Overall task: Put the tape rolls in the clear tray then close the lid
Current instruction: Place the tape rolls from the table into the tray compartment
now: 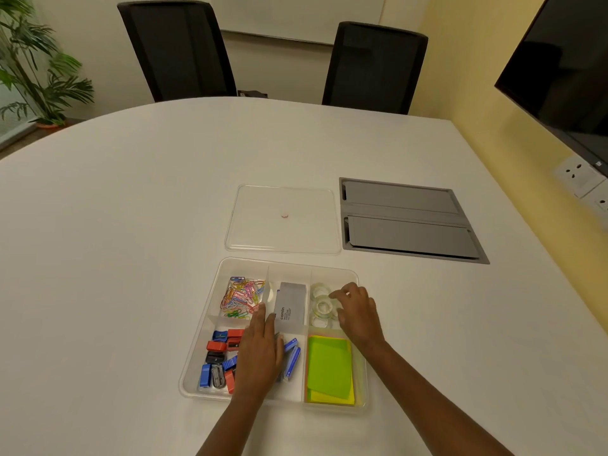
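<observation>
Clear round tape rolls [321, 304] in rt-rear tray [289, 265] cell; right hand [357, 312] grip loose, maybe touching; left hand [260, 353] flat.

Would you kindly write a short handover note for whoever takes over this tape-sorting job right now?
Left hand: flat over the middle of the clear plastic compartment tray, holding nothing visible.
Right hand: fingers at the transparent tape rolls in the far right compartment; grip unclear.
Done: three rolls appear to be in the tray.
Left: release, then fit the clear flat lid, lying on the white table behind the tray.
</observation>
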Demonstrator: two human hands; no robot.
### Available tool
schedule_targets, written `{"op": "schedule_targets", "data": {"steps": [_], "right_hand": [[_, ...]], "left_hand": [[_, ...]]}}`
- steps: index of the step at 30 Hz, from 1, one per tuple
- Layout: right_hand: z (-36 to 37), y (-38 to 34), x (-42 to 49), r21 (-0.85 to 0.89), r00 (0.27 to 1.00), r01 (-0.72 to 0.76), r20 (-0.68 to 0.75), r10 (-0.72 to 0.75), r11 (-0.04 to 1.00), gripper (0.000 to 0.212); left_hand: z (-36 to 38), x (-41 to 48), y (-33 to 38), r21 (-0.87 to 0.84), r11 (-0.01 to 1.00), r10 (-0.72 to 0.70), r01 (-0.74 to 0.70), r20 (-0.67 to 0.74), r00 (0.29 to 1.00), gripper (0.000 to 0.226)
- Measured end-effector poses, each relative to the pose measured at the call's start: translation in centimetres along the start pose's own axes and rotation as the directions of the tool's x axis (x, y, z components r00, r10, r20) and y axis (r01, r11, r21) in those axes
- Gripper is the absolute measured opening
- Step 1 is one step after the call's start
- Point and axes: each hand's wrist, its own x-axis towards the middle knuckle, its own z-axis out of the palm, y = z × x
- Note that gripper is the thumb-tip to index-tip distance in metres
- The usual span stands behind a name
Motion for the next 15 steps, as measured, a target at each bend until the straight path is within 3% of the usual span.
{"op": "schedule_targets", "data": {"steps": [5,10,13,15], "right_hand": [[0.1,0.5,-1.4,0.203,0.985,-0.11,-0.108,0.134,0.973,0.043],[0.9,0.7,-2.8,0.317,0.976,-0.18,-0.058,0.208,0.931,0.052],[0.9,0.3,-3.5,0.448,0.949,-0.285,0.005,0.316,0.848,0.055],[1.0,0.2,-4.0,0.512,0.929,-0.336,0.045,0.366,0.79,0.054]], "left_hand": [[-0.2,-0.2,0.1,0.007,1.0,0.011,-0.011,0.003,1.0,0.055],[-0.8,-0.1,0.4,0.171,0.985,-0.013,0.007,0.035,0.999,0.051],[-1.6,-0.1,-0.4,0.238,0.97,-0.035,0.058,-0.102,0.994,0.074],[-2.4,0.2,-1.3,0.193,0.968,-0.118,0.16,-0.211,0.97,0.065]]}}
